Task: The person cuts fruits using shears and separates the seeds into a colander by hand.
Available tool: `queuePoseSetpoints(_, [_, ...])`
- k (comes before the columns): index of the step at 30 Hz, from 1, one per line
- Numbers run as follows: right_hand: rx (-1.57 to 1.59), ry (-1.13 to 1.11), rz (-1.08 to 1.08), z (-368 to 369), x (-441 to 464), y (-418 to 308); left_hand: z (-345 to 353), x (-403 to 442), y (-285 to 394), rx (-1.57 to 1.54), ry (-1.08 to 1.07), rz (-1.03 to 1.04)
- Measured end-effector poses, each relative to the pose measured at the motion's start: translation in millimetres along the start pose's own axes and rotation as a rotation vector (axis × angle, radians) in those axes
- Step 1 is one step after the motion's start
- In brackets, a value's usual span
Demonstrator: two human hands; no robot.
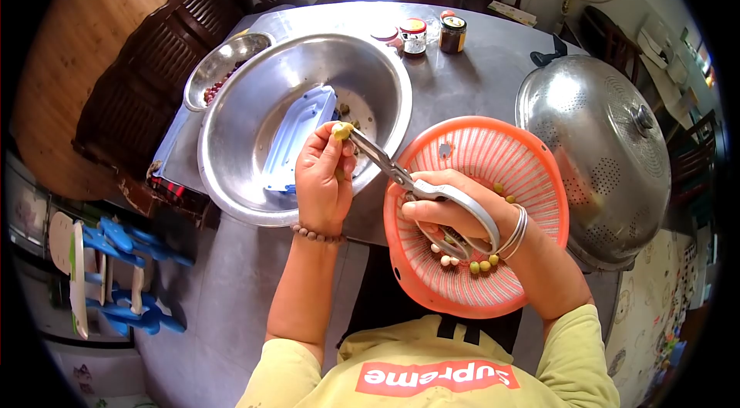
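Note:
My left hand (324, 169) is closed, pinching a small yellow-green fruit (341, 130) between thumb and fingertips, above the rim of a large metal basin (212, 169). My right hand (462, 204) grips the grey handles of a pair of scissors (397, 173). Their blade tips reach the fruit and seem to touch it. Beneath my right hand lies an orange plastic basket (551, 184) with several green fruits (484, 265) and a few whitish ones (445, 260). Inside the basin are a blue-white plastic tray (297, 134) and several greenish pieces (344, 109).
A smaller metal bowl (202, 72) with dark red fruits stands behind the basin at left. Two jars (452, 34) sit at the table's far side. A large perforated metal lid (590, 153) lies to the right. Blue plastic stools (127, 269) are at lower left.

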State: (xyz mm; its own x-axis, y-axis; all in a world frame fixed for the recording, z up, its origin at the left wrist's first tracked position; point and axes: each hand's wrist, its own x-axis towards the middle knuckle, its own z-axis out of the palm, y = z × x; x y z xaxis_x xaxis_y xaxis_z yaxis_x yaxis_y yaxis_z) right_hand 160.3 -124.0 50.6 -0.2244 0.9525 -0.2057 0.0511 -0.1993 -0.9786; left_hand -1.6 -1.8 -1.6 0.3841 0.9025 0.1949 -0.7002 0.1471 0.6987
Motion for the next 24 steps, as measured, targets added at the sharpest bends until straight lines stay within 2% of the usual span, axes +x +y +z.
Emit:
queuePoseSetpoints(5, [0.196,-0.1,0.021,-3,0,0,-3,0,-1,-0.036,-0.02,0.014])
queuePoseSetpoints(10, [0.211,-0.098,0.018,-2,-1,-1,-4,0,-1,-0.068,-0.048,0.02])
queuePoseSetpoints(12, [0.183,-0.081,0.014,2,1,0,-1,0,-2,-0.049,0.02,0.027])
queuePoseSetpoints(14, [-0.502,0.152,-0.163,10,10,6,-2,2,-3,-0.053,0.037,0.026])
queuePoseSetpoints(16, [-0.569,0.21,-0.155,12,16,13,-4,3,-4,-0.059,0.054,0.021])
queuePoseSetpoints(18, [-0.98,0.431,-0.409,11,18,24,-6,3,-4,-0.078,0.031,0.027])
queuePoseSetpoints(23, [-0.996,0.419,-0.426,9,13,20,-2,3,-6,-0.051,0.117,0.038])
queuePoseSetpoints(24, [-0.824,0.329,-0.323,7,14,20,-1,2,-6,-0.031,0.136,0.038])
